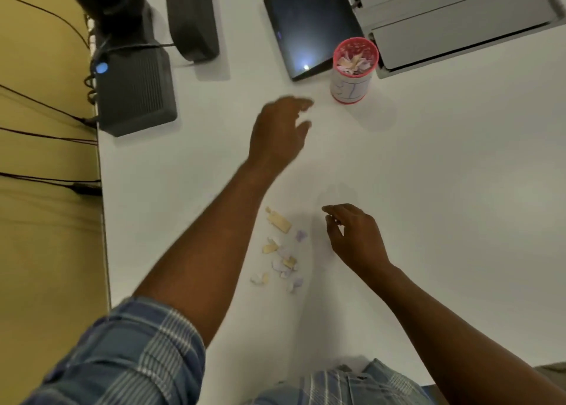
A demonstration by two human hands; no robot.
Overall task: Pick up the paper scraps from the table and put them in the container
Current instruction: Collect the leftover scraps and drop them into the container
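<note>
Several small yellow, lilac and white paper scraps (283, 251) lie in a loose cluster on the white table (428, 190), near its front middle. A pink-rimmed cylindrical container (352, 78) stands further back, with scraps inside it. My left hand (280, 129) hovers over the table to the left of the container and short of it, fingers spread, nothing visible in it. My right hand (352, 236) is just to the right of the scrap cluster, with curled fingers pointing left; nothing shows between them.
A dark tablet (306, 28) lies behind the container, and a grey printer (453, 16) stands at the back right. Black devices (134, 92) with cables sit along the table's left edge. A black stand (191, 16) is at the back.
</note>
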